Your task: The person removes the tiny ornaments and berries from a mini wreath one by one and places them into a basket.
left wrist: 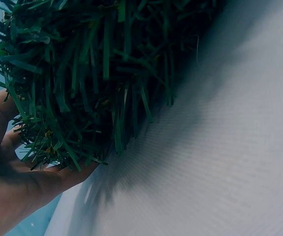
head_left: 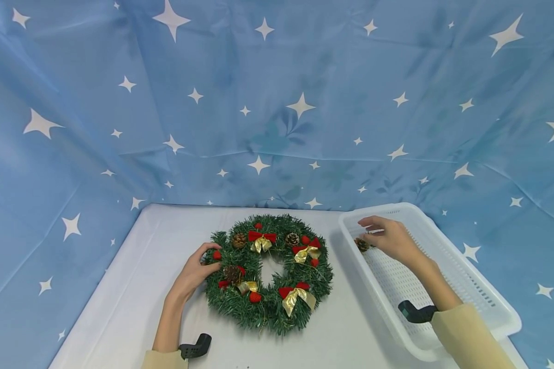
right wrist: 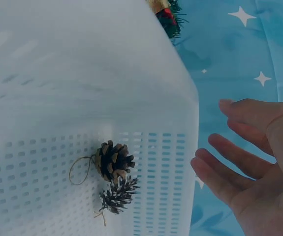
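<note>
A green tinsel wreath (head_left: 277,312) lies on the table, decorated with red-and-gold bows, red berries and pinecones. My left hand (head_left: 194,271) grips its left edge, thumb and fingers around the greenery. From the left wrist view, the left hand (left wrist: 13,172) is partly hidden behind the wreath's strands (left wrist: 82,88). Over the far end of a white plastic basket (head_left: 388,312) hovers my right hand (head_left: 392,238), fingers loosely bent and nothing between them. Two pinecones sit in the basket's corner in the right wrist view: a brown one (right wrist: 114,161) with a string loop and a white-tipped one (right wrist: 119,195).
A white cloth covers the table (head_left: 134,287). Blue fabric with white stars (head_left: 240,128) hangs behind and at both sides. The basket's raised left wall (head_left: 380,297) stands between the wreath and the basket's inside.
</note>
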A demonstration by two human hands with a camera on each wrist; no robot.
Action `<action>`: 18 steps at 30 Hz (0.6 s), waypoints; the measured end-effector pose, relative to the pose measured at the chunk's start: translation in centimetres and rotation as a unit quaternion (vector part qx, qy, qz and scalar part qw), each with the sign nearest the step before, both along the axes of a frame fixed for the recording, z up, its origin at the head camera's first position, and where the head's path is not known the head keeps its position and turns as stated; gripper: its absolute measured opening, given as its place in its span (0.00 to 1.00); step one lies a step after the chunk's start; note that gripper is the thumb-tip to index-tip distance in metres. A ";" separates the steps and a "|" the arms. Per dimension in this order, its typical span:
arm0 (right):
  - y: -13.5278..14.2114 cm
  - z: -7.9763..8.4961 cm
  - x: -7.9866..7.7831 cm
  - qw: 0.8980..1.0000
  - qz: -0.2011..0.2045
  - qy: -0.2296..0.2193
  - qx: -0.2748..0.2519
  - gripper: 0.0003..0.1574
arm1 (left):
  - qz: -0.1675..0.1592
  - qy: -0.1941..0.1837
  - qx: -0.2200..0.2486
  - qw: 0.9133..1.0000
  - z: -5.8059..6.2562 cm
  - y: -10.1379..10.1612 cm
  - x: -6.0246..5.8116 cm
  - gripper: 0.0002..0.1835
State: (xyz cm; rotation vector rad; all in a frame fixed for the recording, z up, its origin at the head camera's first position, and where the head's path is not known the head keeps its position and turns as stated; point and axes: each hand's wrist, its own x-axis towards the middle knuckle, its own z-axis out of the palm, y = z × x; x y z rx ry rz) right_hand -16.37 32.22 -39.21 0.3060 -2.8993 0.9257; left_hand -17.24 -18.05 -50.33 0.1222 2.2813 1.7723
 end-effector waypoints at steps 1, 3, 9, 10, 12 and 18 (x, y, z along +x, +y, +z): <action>-0.1 0.1 0.1 1.000 0.001 -0.001 -0.003 0.19 | 0.000 0.001 -0.001 1.000 0.0 0.0 0.0 0.26; -0.4 0.3 0.3 1.000 0.006 -0.001 -0.007 0.20 | -0.001 0.002 -0.003 1.000 0.0 0.0 0.0 0.26; -1.2 0.7 0.9 1.000 0.008 -0.003 -0.011 0.22 | -0.001 0.001 -0.001 1.000 0.0 0.0 0.0 0.26; -1.3 0.8 1.0 1.000 0.006 -0.004 -0.012 0.22 | -0.001 0.001 -0.001 1.000 -0.1 0.0 0.0 0.26; -1.6 0.8 1.2 1.000 0.004 -0.005 -0.014 0.24 | 0.000 0.001 -0.001 1.000 -0.1 0.0 -0.1 0.26; -2.4 0.9 1.9 1.000 0.011 -0.001 -0.024 0.28 | 0.000 0.001 -0.003 1.000 -0.1 0.0 0.0 0.26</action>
